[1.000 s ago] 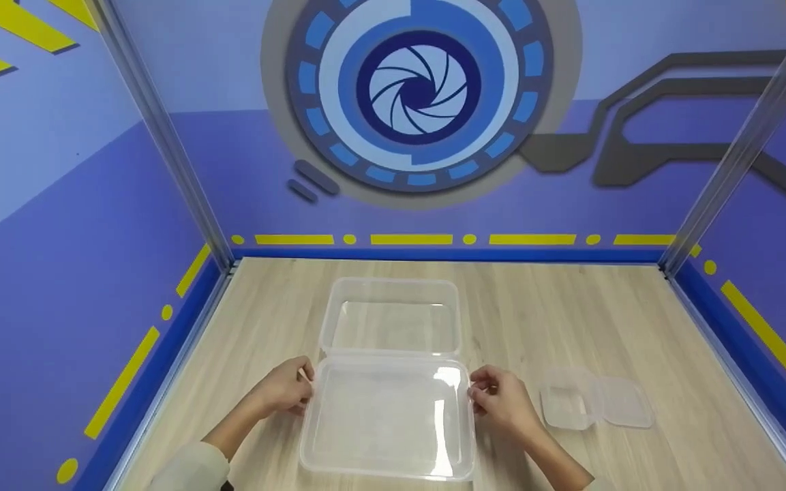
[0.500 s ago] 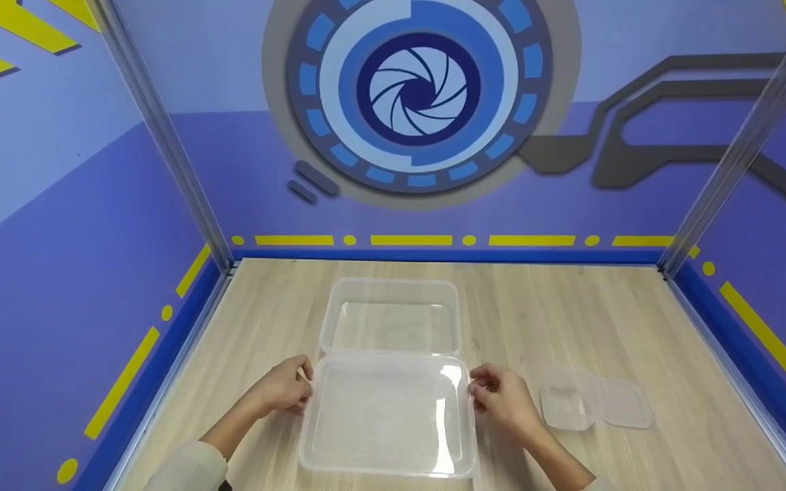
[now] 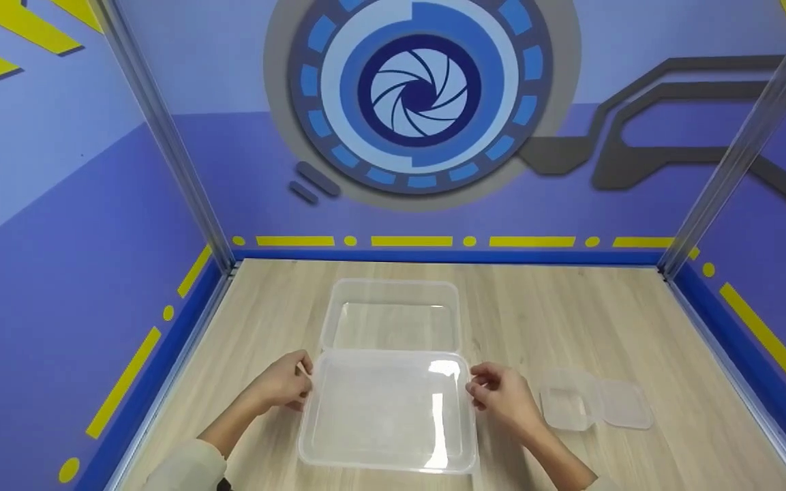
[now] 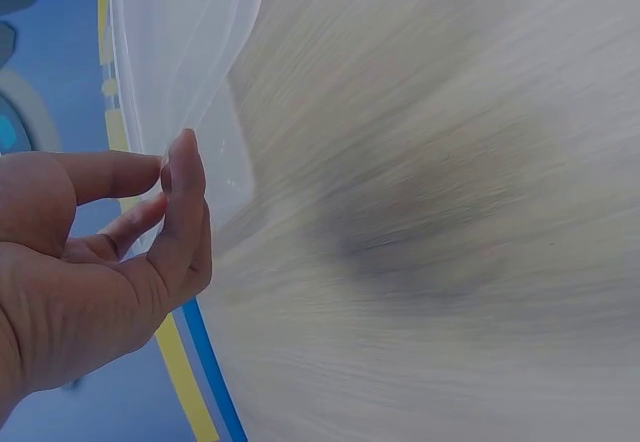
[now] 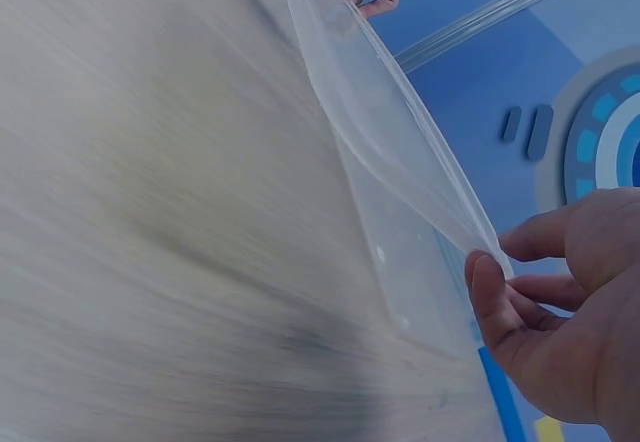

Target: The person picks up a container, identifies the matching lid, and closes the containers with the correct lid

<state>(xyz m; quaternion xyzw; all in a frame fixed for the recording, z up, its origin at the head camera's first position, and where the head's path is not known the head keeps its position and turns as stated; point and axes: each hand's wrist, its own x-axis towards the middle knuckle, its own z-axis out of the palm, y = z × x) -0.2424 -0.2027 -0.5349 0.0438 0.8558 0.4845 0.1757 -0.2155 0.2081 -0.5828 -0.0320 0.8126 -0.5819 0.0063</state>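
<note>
A large clear plastic lid (image 3: 386, 416) is held by its two sides in front of a large clear rectangular container (image 3: 393, 281). On its left edge my left hand (image 3: 283, 383) pinches it between thumb and fingers. The right hand (image 3: 505, 395) pinches the opposite edge. Seen from the right wrist, the lid (image 5: 385, 112) is tilted and raised off the table, with the container wall (image 5: 425, 287) behind it. In the left wrist view the fingertips of the left hand (image 4: 110, 272) meet at the rim of the lid (image 4: 180, 22). The container looks empty.
To the right lies a small clear container (image 3: 565, 409), with a small clear lid (image 3: 628, 406) beside it. The wooden table (image 3: 556, 307) is bounded by blue printed walls (image 3: 215, 177) and metal corner posts (image 3: 161, 129).
Both hands have shifted the large lid slightly away from me, and its far edge now overlaps the container's near rim in the head view. The small container and lid stay put.
</note>
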